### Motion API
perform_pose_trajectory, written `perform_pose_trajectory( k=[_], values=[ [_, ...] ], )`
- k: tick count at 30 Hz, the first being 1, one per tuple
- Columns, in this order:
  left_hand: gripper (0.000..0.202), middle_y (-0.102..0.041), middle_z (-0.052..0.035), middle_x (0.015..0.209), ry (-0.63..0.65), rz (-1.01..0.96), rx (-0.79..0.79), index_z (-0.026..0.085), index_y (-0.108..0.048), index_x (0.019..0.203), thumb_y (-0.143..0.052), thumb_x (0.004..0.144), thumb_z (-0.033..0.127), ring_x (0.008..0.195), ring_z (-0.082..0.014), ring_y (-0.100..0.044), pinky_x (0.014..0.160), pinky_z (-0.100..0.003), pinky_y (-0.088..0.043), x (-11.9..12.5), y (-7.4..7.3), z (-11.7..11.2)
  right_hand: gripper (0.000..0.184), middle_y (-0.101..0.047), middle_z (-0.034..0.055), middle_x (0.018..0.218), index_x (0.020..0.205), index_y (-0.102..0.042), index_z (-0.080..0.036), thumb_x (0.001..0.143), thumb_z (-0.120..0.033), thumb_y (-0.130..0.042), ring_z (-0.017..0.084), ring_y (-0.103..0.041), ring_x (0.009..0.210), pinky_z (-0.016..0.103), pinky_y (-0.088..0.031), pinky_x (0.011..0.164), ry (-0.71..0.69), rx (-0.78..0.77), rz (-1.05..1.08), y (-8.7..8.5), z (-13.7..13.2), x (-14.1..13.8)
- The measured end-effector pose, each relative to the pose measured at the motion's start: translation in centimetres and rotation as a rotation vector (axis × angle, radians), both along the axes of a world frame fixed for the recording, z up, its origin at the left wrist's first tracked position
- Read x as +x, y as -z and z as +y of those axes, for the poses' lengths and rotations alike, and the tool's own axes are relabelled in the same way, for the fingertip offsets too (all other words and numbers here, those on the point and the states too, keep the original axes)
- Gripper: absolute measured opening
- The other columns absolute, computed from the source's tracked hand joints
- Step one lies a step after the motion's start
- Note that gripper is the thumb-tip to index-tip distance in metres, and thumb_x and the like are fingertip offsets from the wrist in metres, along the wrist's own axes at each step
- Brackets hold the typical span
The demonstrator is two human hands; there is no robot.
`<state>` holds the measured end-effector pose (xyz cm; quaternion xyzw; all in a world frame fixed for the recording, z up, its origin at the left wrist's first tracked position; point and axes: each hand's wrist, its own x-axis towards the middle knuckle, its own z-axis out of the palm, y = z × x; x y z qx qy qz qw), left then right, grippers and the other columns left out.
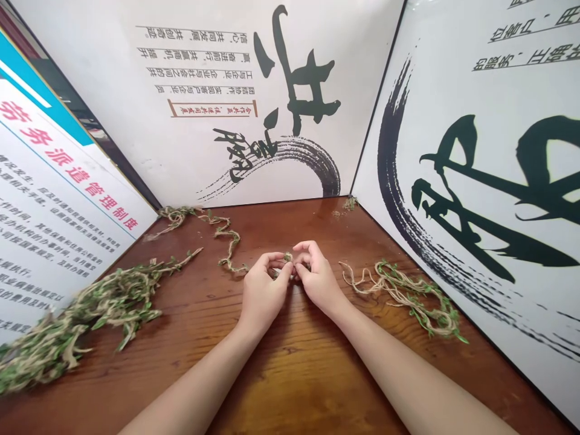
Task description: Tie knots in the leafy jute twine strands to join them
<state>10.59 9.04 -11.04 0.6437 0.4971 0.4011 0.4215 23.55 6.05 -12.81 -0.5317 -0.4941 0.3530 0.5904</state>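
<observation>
Both my hands meet above the middle of the table, fingertips nearly touching. My left hand [267, 287] is closed, its thumb and fingers pinching a leafy twine [231, 241]. From that hand the twine, tan with small green leaves, trails in waves over the wood toward the back left. My right hand [316, 275] pinches at the same small green and tan bit between the hands, thumb against fingers. Part of that bit is covered by the fingers.
A large heap of leafy twine [113, 296] lies at the left. A smaller looped bundle [419, 296] is at the right. More twine [179, 214] and green scraps [350, 203] lie along the back. Printed panels [181, 157] wall in the brown wooden table [312, 374].
</observation>
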Motion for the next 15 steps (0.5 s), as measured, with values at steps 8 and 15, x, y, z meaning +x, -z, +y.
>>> perform_pose_trajectory(
  k=[8,15],
  values=[
    [0.018,-0.078,-0.0045,0.088,0.078,0.058,0.037,0.02,-0.076,0.09,-0.062,0.086,0.032,0.077,-0.0198,-0.069,0.078,-0.033,-0.052,0.08,-0.45,-0.11,0.024,-0.057,-0.0052,0.069,0.104,-0.053,-0.024,0.08,-0.023,-0.054,0.018,-0.058,0.067,0.033,-0.047,0.071,0.012,-0.02,-0.032,-0.35,-0.12,-0.04],
    [0.018,-0.073,-0.0037,0.08,0.055,0.032,0.07,0.018,-0.07,0.087,-0.056,0.09,0.03,0.075,-0.0186,-0.066,0.075,-0.031,-0.05,0.24,-0.78,-0.23,0.017,-0.068,0.0012,0.076,0.089,-0.064,-0.021,0.078,-0.026,-0.052,0.019,-0.067,0.071,0.031,-0.05,0.066,0.035,-0.078,0.241,-0.76,0.05,0.21]
  ],
)
